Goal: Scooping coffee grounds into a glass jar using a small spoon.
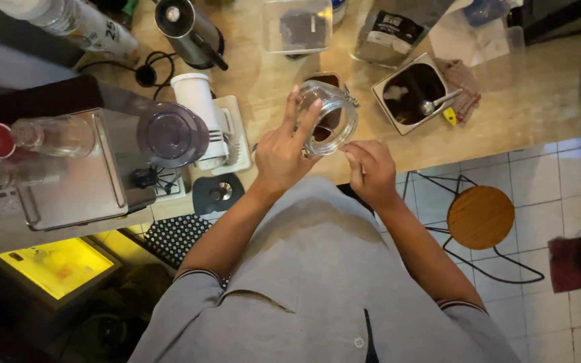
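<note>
A pale stone tabletop [526, 101] runs across the top of the view above a white tiled floor [546, 181], and a round wooden stool [481, 216] stands just off its edge. The person leans over the near edge, so both hands work in the air above it rather than on it.

The left hand [278, 154] holds a clear glass jar [327, 115] tipped on its side, mouth turned toward the person, fingers spread round its wall; the grip is closed on the jar. That tilt seems meant to bring the rim and its wire clasp within reach of the other hand. The right hand [370, 165] sits just below the rim, fingers curled and pinched together at the jar's lower edge; whether they hold the clasp, a seal or nothing at all I cannot tell.

Beyond the jar a square white box [410, 93] with dark contents and a spoon in it stands near, beside a checked cloth [462, 97], probably kept close for scooping. A clear tub [296, 25] and a dark bag [391, 30] lie further back. To the left are a white grinder [196, 111], a steel kettle [186, 27] and a steel machine [75, 175] carrying a lidded plastic hopper [171, 134], all well apart from the hands. A black tamper mat [218, 193] lies at the near edge.
</note>
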